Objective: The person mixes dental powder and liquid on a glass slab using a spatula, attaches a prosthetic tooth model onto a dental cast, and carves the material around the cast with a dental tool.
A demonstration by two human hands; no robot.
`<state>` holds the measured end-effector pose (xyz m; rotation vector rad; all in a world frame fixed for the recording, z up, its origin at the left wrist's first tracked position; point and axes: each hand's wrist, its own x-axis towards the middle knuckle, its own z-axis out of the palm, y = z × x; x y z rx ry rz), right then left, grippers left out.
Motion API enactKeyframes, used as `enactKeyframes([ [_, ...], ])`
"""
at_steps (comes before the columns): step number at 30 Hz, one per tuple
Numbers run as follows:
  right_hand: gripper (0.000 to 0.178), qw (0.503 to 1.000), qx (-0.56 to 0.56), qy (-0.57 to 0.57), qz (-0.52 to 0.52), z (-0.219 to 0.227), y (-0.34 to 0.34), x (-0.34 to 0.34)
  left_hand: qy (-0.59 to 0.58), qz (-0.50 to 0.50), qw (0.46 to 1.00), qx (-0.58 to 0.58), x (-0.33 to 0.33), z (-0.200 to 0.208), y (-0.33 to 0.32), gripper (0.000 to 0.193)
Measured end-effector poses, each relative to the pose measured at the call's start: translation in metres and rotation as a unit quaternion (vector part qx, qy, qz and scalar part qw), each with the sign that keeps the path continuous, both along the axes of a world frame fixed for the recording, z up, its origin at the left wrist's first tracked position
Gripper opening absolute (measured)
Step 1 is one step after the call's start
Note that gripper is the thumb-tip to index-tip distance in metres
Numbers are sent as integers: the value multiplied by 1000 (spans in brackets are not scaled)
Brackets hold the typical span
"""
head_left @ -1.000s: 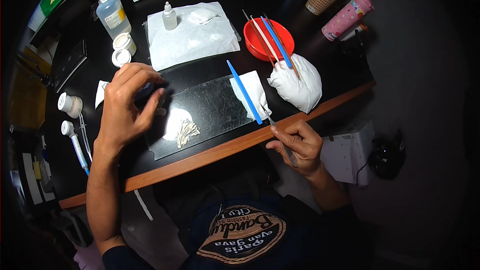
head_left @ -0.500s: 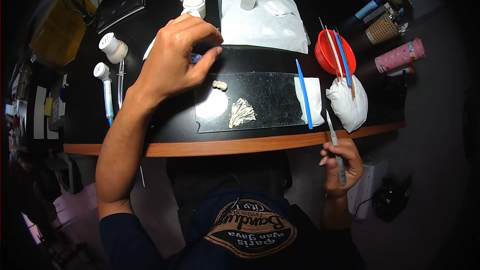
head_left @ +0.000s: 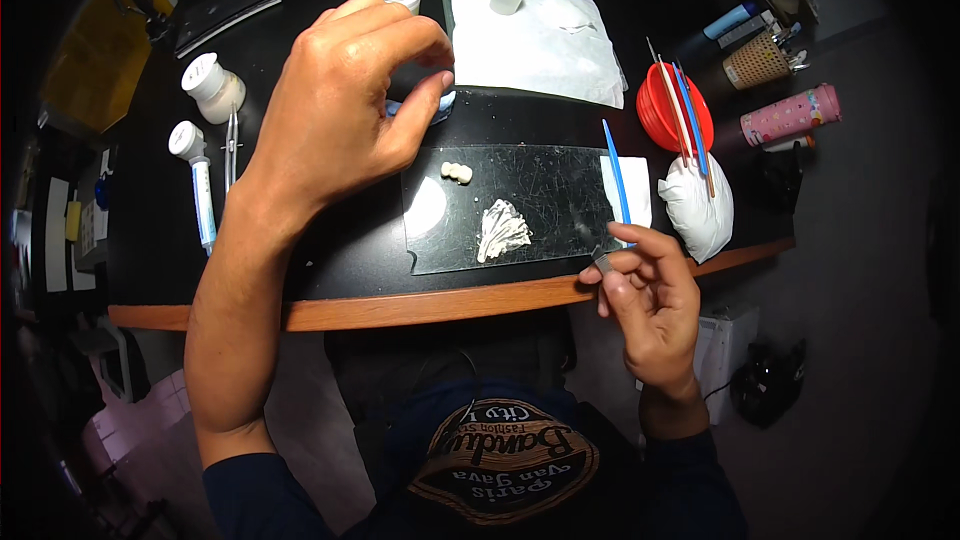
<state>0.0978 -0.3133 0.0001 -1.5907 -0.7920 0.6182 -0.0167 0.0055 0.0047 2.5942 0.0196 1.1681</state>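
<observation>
Two hands work over the table (head_left: 352,250): the right hand's (head_left: 655,305) fingers pinch a grey metal tool (head_left: 601,260) by the glass slab (head_left: 560,180), where a light, steady grip seems best; the left hand's (head_left: 350,90) fingers curl by a blue object (head_left: 441,111), grip unclear.

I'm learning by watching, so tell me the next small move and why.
Probably bring the right hand left toward the white paste: its fingers hold a grey tool, and the paste lies apart from it, to its left on the glass plate.
</observation>
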Motion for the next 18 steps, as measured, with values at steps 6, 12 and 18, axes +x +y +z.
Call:
enactKeyframes([
  [6, 26, 933, -77, -352, 11, -1, 15, -3, -22, -4, 1000, 13, 0, 3, -3, 16],
  [12, 31, 900, -88, -427, -13, -6, 21, -9, -18, 2, 1000, 17, -1, 2, -4, 15],
  [18, 33, 890, -96, -445, -11, -12, 23, -9, -20, 1, 1000, 18, -1, -1, -5, 16],
])
